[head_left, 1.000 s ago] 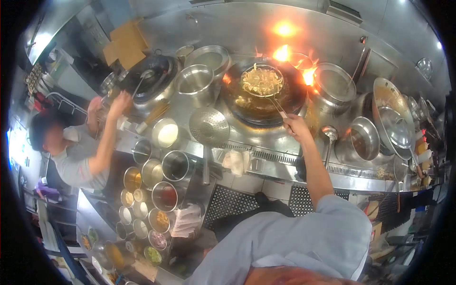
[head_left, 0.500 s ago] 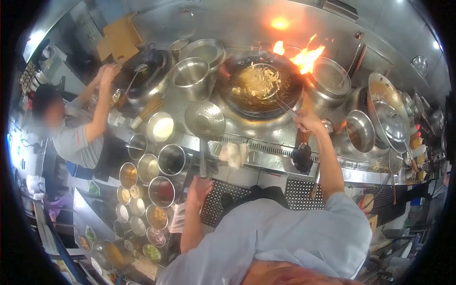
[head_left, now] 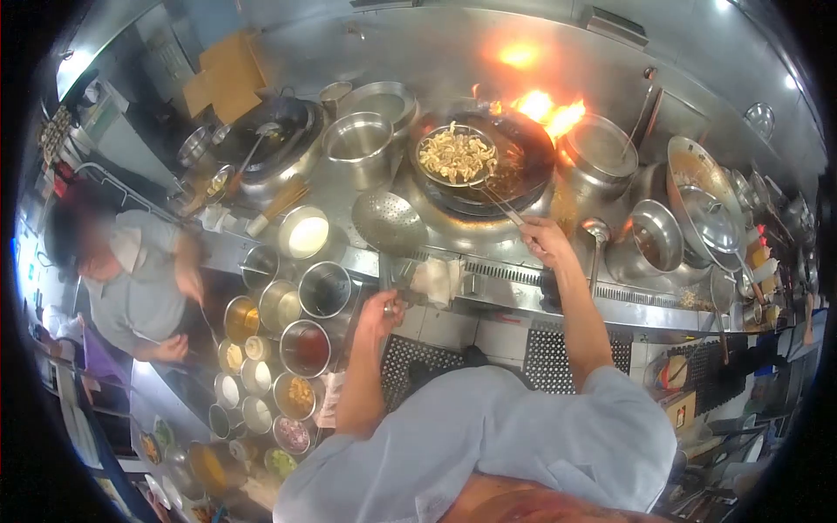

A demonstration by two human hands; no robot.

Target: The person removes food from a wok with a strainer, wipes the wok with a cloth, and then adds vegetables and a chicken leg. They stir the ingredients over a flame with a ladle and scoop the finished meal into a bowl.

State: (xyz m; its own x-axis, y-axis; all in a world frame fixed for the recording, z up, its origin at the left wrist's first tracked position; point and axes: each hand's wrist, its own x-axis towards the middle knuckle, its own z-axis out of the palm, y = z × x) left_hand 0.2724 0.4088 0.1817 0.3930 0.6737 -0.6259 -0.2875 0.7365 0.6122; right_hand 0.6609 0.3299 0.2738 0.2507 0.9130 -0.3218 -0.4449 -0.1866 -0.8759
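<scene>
My right hand is closed round the long handle of a strainer. Brown and pale cooked pieces, perhaps mushrooms, fill its bowl, which is over the left part of a dark wok with oily liquid in it. My left hand grips the handle end of a perforated skimmer. The skimmer's wide round head lies over the steel counter, left of and nearer than the wok, and looks bare.
Tall flames rise behind the wok, beside a large pot. A folded cloth lies on the counter's front edge. Several metal containers of ingredients stand at left. A co-worker stands beyond them, near another wok.
The strainer with the food has risen out of the wok's liquid and shifted left. My left hand has moved up and closed on the skimmer's handle. The co-worker has turned toward the containers.
</scene>
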